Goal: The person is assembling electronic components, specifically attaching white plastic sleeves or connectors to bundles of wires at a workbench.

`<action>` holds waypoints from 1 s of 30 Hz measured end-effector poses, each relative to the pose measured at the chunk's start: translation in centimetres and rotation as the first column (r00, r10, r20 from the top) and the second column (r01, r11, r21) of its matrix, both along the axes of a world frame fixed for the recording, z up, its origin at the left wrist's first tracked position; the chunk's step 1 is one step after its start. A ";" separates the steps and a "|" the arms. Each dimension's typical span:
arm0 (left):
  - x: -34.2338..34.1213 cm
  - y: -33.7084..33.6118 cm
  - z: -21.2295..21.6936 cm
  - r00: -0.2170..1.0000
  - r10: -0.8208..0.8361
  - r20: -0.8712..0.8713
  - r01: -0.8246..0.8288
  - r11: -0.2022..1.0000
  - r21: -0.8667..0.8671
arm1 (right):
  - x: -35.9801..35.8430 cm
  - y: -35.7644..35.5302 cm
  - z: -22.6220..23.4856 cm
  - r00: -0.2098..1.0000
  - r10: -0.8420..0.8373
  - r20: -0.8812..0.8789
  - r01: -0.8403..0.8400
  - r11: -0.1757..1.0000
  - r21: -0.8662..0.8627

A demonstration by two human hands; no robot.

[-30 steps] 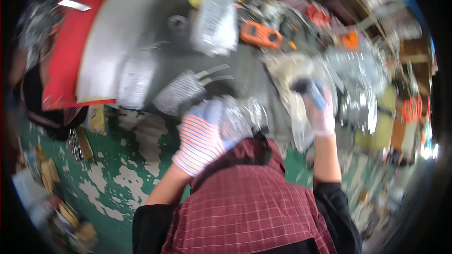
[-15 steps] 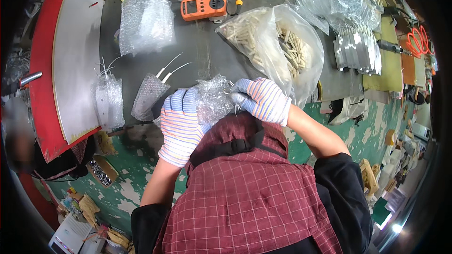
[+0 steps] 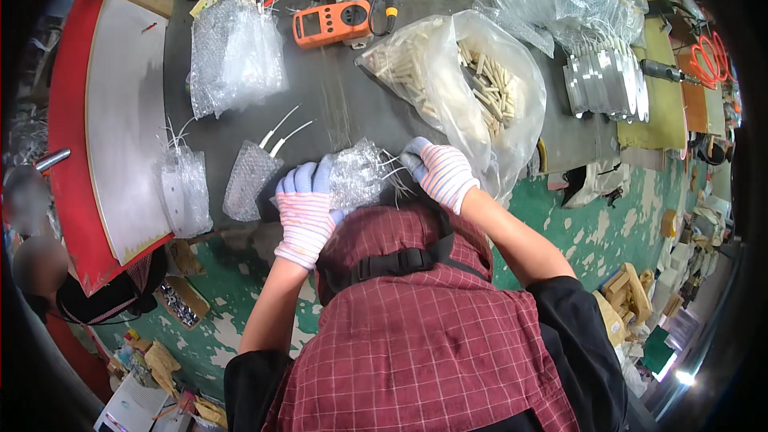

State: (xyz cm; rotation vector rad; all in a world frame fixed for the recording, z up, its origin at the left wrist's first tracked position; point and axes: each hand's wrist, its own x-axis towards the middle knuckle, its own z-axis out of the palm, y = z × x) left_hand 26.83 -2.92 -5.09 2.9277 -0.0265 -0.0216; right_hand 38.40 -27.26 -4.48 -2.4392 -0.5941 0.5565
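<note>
Dark grey, the workbench (image 3: 352, 104) is the biggest thing here, with a red-edged pale board (image 3: 120, 128) along its left side. On the bench, toward the right, slumps a large clear plastic bag of pale cylindrical sticks (image 3: 472, 84), its mouth open toward the person. Above the right end lies a heap of clear bubble-wrap sleeves and flat shiny metal plates (image 3: 600, 84). At upper left stands a stack of bubble-wrap pouches with white wires sticking out (image 3: 236, 56), and an orange handheld meter (image 3: 332, 22) lies near the far edge. Two smaller wrapped pieces lie at left: one with thin wires on the pale board's edge (image 3: 182, 188), one grey mesh-like pouch with two white leads (image 3: 250, 180).

Smallest, and in hand, is a bubble-wrap bundle (image 3: 360, 176) at the bench's near edge, crumpled, clear and glinting, with several thin white wires poking out of its right side. The left hand (image 3: 306, 208), in a pink-striped glove, is curled against the bundle's left side, gripping it. The right hand (image 3: 440, 172), in a like glove, has its fingers closed at the wire ends just beside the bundle; whether it pinches the wires or the wrap I cannot tell.

To do this well, I would judge: hold the wrap firm with the left, keep the wires gathered and straight, and avoid bending them.
</note>
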 end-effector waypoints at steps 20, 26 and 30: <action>5.5 -5.4 -1.6 0.914 -0.224 0.337 0.346 0.865 -0.362 | -0.8 0.0 2.7 0.975 -0.072 0.210 0.076 0.997 -0.007; 5.5 -5.9 -1.4 0.905 -0.231 0.356 0.340 0.897 -0.282 | -2.7 -1.1 2.4 0.954 -0.235 0.185 0.214 0.969 0.124; 5.4 -5.8 -1.4 0.926 -0.199 0.321 0.284 0.928 -0.242 | 1.1 -4.4 6.4 0.905 -0.419 0.078 0.386 0.883 0.267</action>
